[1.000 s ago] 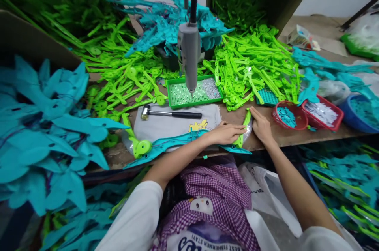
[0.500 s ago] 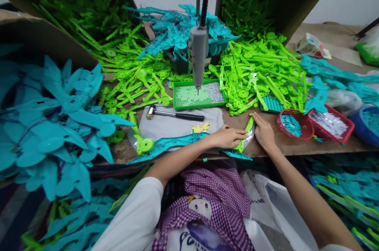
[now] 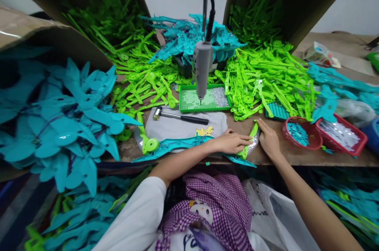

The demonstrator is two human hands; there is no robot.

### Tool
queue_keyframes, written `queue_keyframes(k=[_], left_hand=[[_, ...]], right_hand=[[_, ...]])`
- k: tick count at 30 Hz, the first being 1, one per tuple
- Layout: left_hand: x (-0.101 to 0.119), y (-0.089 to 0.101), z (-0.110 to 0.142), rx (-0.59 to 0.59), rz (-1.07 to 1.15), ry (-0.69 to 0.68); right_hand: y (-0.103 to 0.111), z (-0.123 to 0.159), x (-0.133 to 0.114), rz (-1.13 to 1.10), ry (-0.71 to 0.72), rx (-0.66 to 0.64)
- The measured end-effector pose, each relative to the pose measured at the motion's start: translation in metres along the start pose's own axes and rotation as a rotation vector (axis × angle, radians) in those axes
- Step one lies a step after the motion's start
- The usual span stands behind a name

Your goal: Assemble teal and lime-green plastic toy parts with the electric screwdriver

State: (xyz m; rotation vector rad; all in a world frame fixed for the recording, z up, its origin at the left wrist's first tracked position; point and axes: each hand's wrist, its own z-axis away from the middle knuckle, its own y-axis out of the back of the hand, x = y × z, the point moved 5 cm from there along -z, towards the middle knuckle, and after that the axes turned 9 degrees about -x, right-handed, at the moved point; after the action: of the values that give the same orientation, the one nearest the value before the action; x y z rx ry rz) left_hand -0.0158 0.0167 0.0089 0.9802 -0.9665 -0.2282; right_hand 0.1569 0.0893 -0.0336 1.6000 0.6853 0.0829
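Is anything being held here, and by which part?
A lime-green plastic piece seems held down: the left hand lies across its middle, with the right hand at its upper tip. Whether either grips it cannot be told.

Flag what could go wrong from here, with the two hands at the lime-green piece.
The turquoise part runs along the bench's front edge, so a nudge might tip it off.
The left hand's fingers lie over the lime-green piece, with the right hand beside it; uneven pressure could shift it.
The power driver hangs over the green tray of small silvery bits; a knock could scatter them.
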Motion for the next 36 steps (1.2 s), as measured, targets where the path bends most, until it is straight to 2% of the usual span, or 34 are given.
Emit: queue_keyframes(k=[8, 17, 25, 29, 36], left_hand=[[-0.004, -0.001, 0.001, 0.032, -0.019, -0.011], [-0.004, 0.004, 0.002, 0.036, 0.007, 0.023], [-0.006, 0.001, 0.001, 0.062, 0.001, 0.007], [-0.003, 0.002, 0.001, 0.092, -0.028, 0.016], [-0.001, 0.001, -0.002, 0.07, -0.04, -0.003]], right_hand=[[-0.005, -0.003, 0.001, 0.045, 0.035, -0.019], [-0.001, -0.005, 0.011, -0.209, 0.0, 0.033], [-0.003, -0.008, 0.005, 0.097, -0.024, -0.015], [0.003, -0.014, -0.003, 0.22, 0.022, -0.043], [0.014, -0.03, -0.004, 0.312, 0.12, -0.19]])
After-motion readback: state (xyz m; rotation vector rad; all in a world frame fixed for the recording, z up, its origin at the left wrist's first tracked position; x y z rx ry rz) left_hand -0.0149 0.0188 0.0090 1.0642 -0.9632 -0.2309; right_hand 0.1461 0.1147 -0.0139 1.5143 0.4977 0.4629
